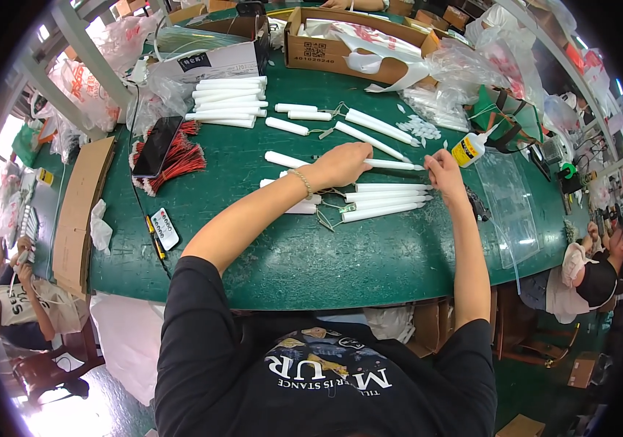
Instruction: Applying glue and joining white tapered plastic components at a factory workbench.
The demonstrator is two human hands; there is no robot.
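My left hand (pixel 344 165) is closed around a white electric taper candle (pixel 392 165), which lies sideways with its pointed tip toward the right. At that tip, my right hand (pixel 444 175) has its fingers pinched together; whatever is between them is too small to make out. Just below lie several finished-looking white candles (pixel 388 198) side by side, with thin wires and a small circuit board (pixel 346 208) at their left ends. More wired candles (pixel 374 130) rest above my hands. Small translucent flame-shaped tips (pixel 421 130) are scattered beside a yellow-labelled glue bottle (pixel 468 150).
A stack of white tubes (pixel 228 100) lies at the back left, near a phone (pixel 157 148) on red wires (pixel 186 166). A remote control (pixel 166 229) sits front left. Cardboard boxes (pixel 359 60) line the back; clear plastic (pixel 508 211) lies at right.
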